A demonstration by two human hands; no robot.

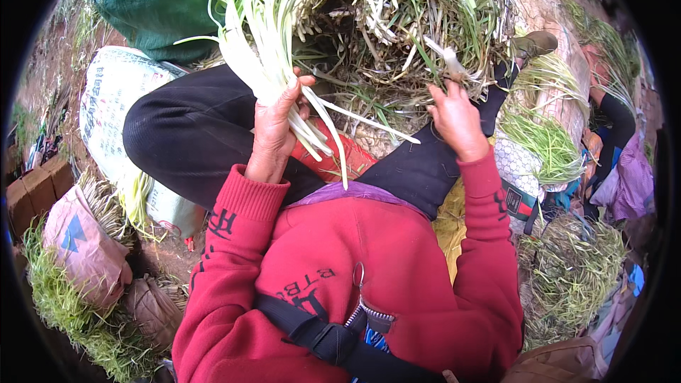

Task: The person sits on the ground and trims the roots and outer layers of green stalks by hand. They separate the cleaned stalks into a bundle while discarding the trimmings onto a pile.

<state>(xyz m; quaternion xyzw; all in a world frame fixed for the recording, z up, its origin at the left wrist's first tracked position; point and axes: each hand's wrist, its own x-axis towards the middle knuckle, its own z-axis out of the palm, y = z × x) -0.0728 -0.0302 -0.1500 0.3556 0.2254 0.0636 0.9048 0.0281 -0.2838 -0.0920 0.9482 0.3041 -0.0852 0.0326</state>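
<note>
My left hand (279, 125) is closed around a bunch of pale green stalks with long leaves (258, 53), perhaps garlic shoots or leeks. Their white ends hang below my fist, and one thin stalk sticks out to the right. My right hand (456, 117) is over my right shin, back upward, with some fingers apart. Just beyond its fingertips is a short white stalk piece with brownish roots (452, 61); whether the fingers grip it cannot be told. In front of both hands rises a big heap of uncleaned stalks (383, 16), tangled with dry leaves and roots.
A green sack (154, 16) and a white printed sack (119, 101) lie at my left. Wrapped bundles of stalks (88, 250) stand lower left, near bricks (40, 191). A patterned bag (516, 170) with trimmed greens (545, 149) sits right. Another person's arm (612, 133) shows beyond.
</note>
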